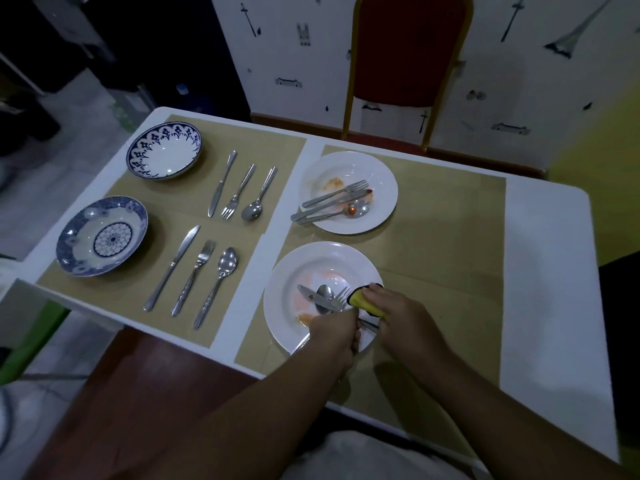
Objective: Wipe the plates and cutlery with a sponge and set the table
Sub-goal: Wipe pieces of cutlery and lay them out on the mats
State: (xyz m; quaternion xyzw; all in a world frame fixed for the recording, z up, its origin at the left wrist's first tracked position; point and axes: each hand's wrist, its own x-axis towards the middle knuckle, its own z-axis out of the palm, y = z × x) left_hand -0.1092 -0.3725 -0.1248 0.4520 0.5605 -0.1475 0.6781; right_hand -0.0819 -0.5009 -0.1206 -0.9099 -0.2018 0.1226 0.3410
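Hands: left hand gripped soiled cutlery over the white plate by the desk's near edge; right hand held the sponge at the fork. I judged the far white plate unwiped, and the left-end blue plates and cutlery sets laid.

No text, label, brand or number can be read anywhere. The wall beyond the worktop's far edge bears only small dark drawings, too sketchy to read as letters.
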